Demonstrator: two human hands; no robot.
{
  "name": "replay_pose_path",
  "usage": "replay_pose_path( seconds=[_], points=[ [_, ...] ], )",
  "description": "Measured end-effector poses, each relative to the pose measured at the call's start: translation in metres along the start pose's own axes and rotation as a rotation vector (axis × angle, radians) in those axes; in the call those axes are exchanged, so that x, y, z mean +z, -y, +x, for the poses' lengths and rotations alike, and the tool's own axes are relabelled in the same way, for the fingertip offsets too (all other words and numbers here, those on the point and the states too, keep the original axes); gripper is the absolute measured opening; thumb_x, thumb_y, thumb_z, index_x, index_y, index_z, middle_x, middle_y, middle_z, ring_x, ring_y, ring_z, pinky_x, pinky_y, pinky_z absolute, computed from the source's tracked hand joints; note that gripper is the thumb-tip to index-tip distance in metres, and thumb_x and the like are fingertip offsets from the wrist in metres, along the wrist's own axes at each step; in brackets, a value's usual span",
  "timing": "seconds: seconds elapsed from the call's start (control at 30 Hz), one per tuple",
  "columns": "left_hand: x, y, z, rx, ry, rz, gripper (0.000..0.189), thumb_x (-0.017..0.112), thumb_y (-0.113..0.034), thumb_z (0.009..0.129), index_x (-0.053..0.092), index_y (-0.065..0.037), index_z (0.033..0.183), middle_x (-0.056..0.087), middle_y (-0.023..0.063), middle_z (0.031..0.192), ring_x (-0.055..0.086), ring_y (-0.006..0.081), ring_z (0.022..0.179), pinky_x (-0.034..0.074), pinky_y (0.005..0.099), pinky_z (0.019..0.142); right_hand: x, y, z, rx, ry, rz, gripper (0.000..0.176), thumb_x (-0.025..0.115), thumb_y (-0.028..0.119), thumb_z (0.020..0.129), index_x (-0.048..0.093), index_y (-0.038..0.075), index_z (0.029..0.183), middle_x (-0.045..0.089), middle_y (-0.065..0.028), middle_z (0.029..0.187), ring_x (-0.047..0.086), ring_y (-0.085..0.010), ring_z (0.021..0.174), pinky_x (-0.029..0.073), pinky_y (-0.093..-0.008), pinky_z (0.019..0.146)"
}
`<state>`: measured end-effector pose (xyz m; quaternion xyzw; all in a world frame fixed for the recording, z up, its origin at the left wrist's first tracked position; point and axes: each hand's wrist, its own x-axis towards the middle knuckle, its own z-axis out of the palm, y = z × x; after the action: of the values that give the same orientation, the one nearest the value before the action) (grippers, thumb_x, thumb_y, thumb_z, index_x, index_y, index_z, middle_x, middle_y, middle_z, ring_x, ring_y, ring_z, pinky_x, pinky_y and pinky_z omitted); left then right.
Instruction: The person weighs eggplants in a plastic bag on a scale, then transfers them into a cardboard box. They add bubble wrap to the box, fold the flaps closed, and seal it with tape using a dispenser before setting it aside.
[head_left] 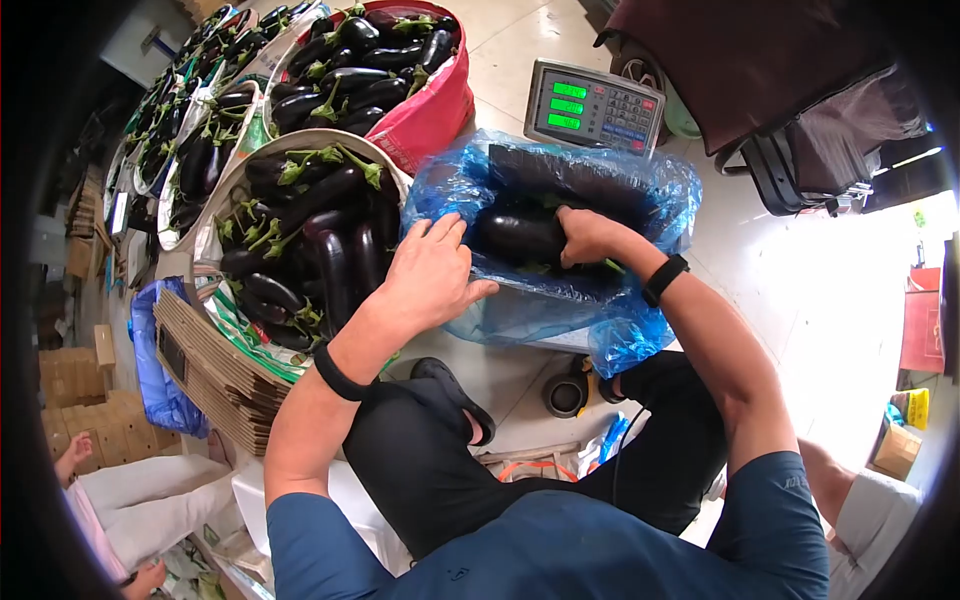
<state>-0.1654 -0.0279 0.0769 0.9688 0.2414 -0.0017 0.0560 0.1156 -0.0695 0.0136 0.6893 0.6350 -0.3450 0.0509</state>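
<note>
Placing step, I'd judge: right hand (588, 238) apparently grips an eggplant (520, 233) inside the blue bag (437, 187), left hand (430, 277) spread loosely at its edge; next calls for clean release.

Left forearm (316, 435): rises from lower left toward frame centre.
Left wrist (377, 328): nearly straight, back of hand toward the camera.
Left hand (430, 272): near frame centre; fingers extended, thumb apart, pointing right.
Right forearm (715, 345): slants up and left from right of frame.
Right hand (592, 238): above frame centre; fingers curled, fingertips partly hidden.
</note>
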Motion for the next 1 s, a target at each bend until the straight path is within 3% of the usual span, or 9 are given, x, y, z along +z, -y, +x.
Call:
replay_pose_path(
  seconds=[0.27,0.37,0.47,0.53,0.6,0.7,0.9,0.93,1.0],
  points=[
    [-0.008,0.01,-0.008,0.052,-0.016,-0.069,0.043,0.079,-0.036,0.082,0.074,0.004,0.096,0.065,0.0214,0.128,0.05,0.0342,0.136,0.04,0.0451,0.111,0.009,0.026,0.003,-0.041,-0.013,-0.276,0.026,0.077,0.021,0.072,0.076,0.0,0.087,0.075,-0.0216,0.094,0.073,-0.0382,0.095,0.058,-0.0461,0.084],
    [-0.015,0.014,-0.009,0.038,-0.273,-0.183,0.033,0.079,-0.03,0.083,0.073,0.001,0.094,0.069,0.0183,0.12,0.059,0.0336,0.126,0.044,0.0447,0.106,-0.005,0.036,-0.022,-0.038,-0.262,-0.452,0.023,0.075,0.02,0.08,0.074,0.002,0.094,0.074,-0.0189,0.09,0.073,-0.037,0.091,0.058,-0.0458,0.08],
    [-0.029,0.027,-0.011,-0.074,-0.377,-0.249,0.028,0.077,-0.026,0.085,0.072,-0.001,0.095,0.072,0.0153,0.111,0.066,0.0332,0.111,0.049,0.0432,0.098,-0.035,0.044,-0.076,-0.229,-0.153,-0.354,0.031,0.078,0.027,0.082,0.069,0.001,0.096,0.073,-0.0176,0.082,0.071,-0.0388,0.087,0.056,-0.0453,0.075],
    [-0.033,0.038,-0.012,-0.112,-0.386,-0.253,0.028,0.075,-0.025,0.087,0.071,0.0,0.1,0.072,0.0151,0.107,0.068,0.034,0.102,0.052,0.0422,0.091,-0.051,0.054,-0.114,-0.307,-0.002,-0.188,0.029,0.075,0.024,0.086,0.067,0.0,0.1,0.073,-0.0185,0.086,0.071,-0.0388,0.087,0.055,-0.0449,0.076],
    [-0.034,0.046,-0.014,-0.31,-0.346,-0.261,0.029,0.073,-0.025,0.089,0.071,-0.001,0.105,0.072,0.017,0.109,0.068,0.0359,0.101,0.053,0.0428,0.089,-0.052,0.055,-0.141,-0.338,0.025,-0.036,0.031,0.074,0.024,0.089,0.068,-0.002,0.106,0.073,-0.0182,0.088,0.071,-0.0384,0.087,0.054,-0.044,0.078],
    [-0.033,0.052,-0.017,-0.329,-0.35,-0.221,0.03,0.07,-0.025,0.091,0.07,-0.003,0.111,0.072,0.0171,0.107,0.068,0.0368,0.099,0.054,0.0445,0.086,-0.063,0.054,-0.168,-0.316,-0.039,-0.033,0.033,0.075,0.023,0.089,0.067,-0.001,0.109,0.073,-0.0181,0.088,0.071,-0.0365,0.087,0.055,-0.0429,0.076],
    [-0.048,0.056,-0.025,-0.404,-0.334,-0.19,0.032,0.069,-0.023,0.091,0.068,-0.007,0.119,0.072,0.0156,0.106,0.069,0.0359,0.099,0.055,0.0455,0.085,-0.097,0.006,-0.205,-0.129,-0.355,0.18,0.038,0.075,0.023,0.09,0.064,0.003,0.121,0.074,-0.0141,0.091,0.071,-0.027,0.079,0.056,-0.0368,0.074],
    [-0.053,0.057,-0.025,-0.402,-0.338,-0.188,0.032,0.069,-0.023,0.091,0.068,-0.007,0.119,0.072,0.0156,0.106,0.069,0.0359,0.099,0.055,0.0455,0.085,-0.102,0.003,-0.215,-0.118,-0.424,0.279,0.039,0.073,0.022,0.09,0.064,-0.002,0.119,0.074,-0.019,0.089,0.071,-0.0352,0.082,0.055,-0.041,0.075],
    [-0.066,0.056,-0.026,-0.431,-0.211,-0.153,0.035,0.07,-0.022,0.09,0.066,-0.008,0.123,0.073,0.0142,0.106,0.069,0.0352,0.099,0.055,0.0456,0.085,-0.111,-0.004,-0.23,-0.072,-0.513,0.302,0.038,0.073,0.02,0.091,0.064,-0.003,0.12,0.074,-0.0191,0.09,0.071,-0.0345,0.082,0.055,-0.0403,0.075]
  ],
)
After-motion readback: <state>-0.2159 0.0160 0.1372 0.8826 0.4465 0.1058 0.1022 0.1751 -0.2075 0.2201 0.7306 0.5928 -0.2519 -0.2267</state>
